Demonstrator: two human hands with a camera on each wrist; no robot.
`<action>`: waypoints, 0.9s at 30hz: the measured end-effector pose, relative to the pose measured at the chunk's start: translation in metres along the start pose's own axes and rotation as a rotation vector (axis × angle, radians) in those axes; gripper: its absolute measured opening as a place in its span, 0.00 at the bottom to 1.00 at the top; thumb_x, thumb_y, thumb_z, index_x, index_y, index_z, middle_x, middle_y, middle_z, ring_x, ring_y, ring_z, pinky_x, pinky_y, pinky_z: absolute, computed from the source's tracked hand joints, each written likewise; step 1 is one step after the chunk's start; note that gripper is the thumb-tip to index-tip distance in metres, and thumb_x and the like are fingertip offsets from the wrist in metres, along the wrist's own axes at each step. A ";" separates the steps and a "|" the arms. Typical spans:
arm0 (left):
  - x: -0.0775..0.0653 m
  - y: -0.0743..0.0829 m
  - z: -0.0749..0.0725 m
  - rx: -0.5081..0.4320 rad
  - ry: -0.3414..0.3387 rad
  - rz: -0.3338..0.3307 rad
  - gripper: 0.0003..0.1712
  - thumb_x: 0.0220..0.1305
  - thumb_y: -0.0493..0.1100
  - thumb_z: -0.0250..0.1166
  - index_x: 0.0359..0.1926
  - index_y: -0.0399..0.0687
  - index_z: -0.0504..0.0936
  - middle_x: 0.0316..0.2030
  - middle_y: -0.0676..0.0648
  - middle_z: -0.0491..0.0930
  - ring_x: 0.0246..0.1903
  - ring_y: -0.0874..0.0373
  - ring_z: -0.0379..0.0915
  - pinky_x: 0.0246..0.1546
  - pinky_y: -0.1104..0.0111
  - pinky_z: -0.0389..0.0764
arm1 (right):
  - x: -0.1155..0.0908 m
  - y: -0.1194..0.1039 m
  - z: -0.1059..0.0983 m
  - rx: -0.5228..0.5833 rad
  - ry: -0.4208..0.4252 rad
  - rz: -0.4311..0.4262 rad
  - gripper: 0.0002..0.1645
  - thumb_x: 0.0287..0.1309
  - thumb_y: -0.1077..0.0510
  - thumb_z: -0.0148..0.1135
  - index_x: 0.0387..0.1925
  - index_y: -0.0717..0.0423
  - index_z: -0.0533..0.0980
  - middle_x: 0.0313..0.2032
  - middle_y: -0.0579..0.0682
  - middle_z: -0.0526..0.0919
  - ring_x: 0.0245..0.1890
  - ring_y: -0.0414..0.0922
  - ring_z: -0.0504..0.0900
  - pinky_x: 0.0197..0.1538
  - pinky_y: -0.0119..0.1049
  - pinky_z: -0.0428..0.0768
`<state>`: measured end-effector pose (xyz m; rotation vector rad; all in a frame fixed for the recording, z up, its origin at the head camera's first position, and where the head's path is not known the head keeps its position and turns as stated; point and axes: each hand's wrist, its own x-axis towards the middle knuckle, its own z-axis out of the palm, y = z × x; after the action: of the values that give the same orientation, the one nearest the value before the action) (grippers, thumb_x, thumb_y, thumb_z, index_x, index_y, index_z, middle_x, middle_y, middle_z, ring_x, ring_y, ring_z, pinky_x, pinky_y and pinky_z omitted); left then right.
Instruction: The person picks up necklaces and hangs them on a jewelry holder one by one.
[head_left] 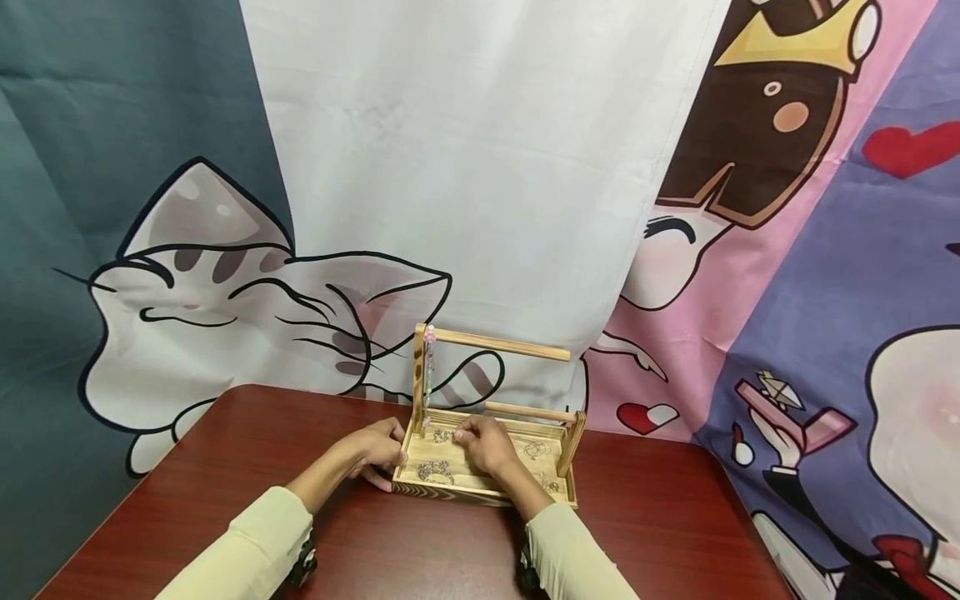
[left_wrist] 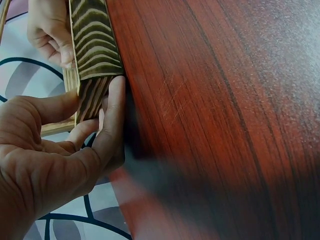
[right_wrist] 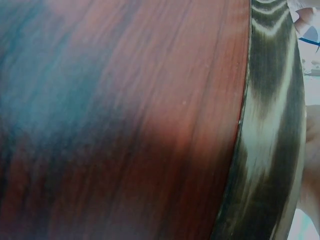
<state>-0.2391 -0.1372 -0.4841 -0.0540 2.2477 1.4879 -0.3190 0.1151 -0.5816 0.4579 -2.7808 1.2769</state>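
A wooden jewellery stand (head_left: 480,475) with a tray base and two crossbars stands on the table. My left hand (head_left: 381,448) grips the tray's left end, thumb and fingers on either side of its corner in the left wrist view. Over the tray, my right hand (head_left: 489,446) has its fingers curled, pinching at the edge of a small silvery piece of jewellery (head_left: 442,435); the fingertips are partly hidden. A beaded strand (head_left: 430,367) with a pink top hangs at the upper bar's left end. Nearer the front lies a cluster of jewellery (head_left: 433,472).
More thin jewellery (head_left: 536,450) lies in the tray's right part, with a small piece (head_left: 553,486) near its front right corner. The reddish-brown table (head_left: 300,417) has rounded far corners. Behind it hangs a printed cloth (head_left: 465,167) with cartoon figures.
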 end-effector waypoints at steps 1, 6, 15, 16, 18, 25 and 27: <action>0.000 0.000 0.000 0.001 0.001 0.000 0.19 0.67 0.25 0.63 0.55 0.36 0.70 0.40 0.35 0.83 0.34 0.48 0.85 0.28 0.59 0.97 | 0.001 0.000 0.000 0.008 -0.001 -0.005 0.05 0.75 0.53 0.74 0.38 0.43 0.88 0.35 0.35 0.89 0.36 0.33 0.81 0.49 0.37 0.88; 0.002 -0.001 0.000 0.003 0.007 -0.001 0.18 0.67 0.25 0.63 0.55 0.36 0.70 0.39 0.36 0.83 0.34 0.48 0.84 0.29 0.59 0.97 | -0.011 -0.025 -0.012 0.096 -0.032 0.022 0.04 0.70 0.60 0.75 0.39 0.49 0.85 0.34 0.41 0.88 0.37 0.36 0.82 0.48 0.32 0.86; 0.001 -0.002 0.001 0.003 0.006 0.006 0.18 0.67 0.25 0.63 0.55 0.36 0.70 0.40 0.36 0.82 0.34 0.49 0.84 0.28 0.58 0.96 | -0.022 -0.037 -0.020 0.155 0.009 -0.002 0.04 0.71 0.58 0.71 0.38 0.52 0.87 0.37 0.46 0.91 0.38 0.41 0.86 0.45 0.33 0.88; 0.002 -0.002 0.001 0.004 0.007 0.006 0.18 0.67 0.25 0.63 0.55 0.36 0.70 0.40 0.36 0.82 0.34 0.49 0.84 0.28 0.59 0.96 | -0.023 -0.038 -0.021 0.157 0.008 0.011 0.05 0.72 0.58 0.70 0.38 0.52 0.87 0.38 0.46 0.92 0.39 0.40 0.87 0.47 0.34 0.88; 0.002 -0.002 0.001 0.004 0.009 0.007 0.18 0.67 0.26 0.63 0.55 0.36 0.70 0.39 0.36 0.82 0.34 0.49 0.83 0.28 0.59 0.96 | -0.023 -0.043 -0.023 0.182 0.000 0.044 0.07 0.75 0.58 0.69 0.40 0.56 0.88 0.38 0.49 0.94 0.40 0.43 0.89 0.50 0.36 0.89; 0.003 -0.002 0.000 0.002 0.008 0.011 0.17 0.68 0.26 0.63 0.55 0.36 0.70 0.39 0.36 0.82 0.34 0.48 0.84 0.28 0.58 0.97 | -0.026 -0.059 -0.029 0.360 -0.030 0.206 0.12 0.80 0.60 0.67 0.49 0.67 0.88 0.42 0.60 0.96 0.47 0.46 0.94 0.57 0.32 0.90; 0.003 -0.003 0.000 0.005 0.010 0.010 0.17 0.68 0.26 0.63 0.55 0.36 0.70 0.39 0.37 0.82 0.34 0.48 0.84 0.28 0.59 0.96 | -0.027 -0.059 -0.029 0.446 -0.053 0.257 0.13 0.80 0.60 0.66 0.51 0.67 0.88 0.43 0.59 0.97 0.38 0.39 0.89 0.42 0.26 0.86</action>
<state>-0.2409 -0.1376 -0.4881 -0.0490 2.2625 1.4900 -0.2787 0.1075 -0.5237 0.1494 -2.6499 1.9830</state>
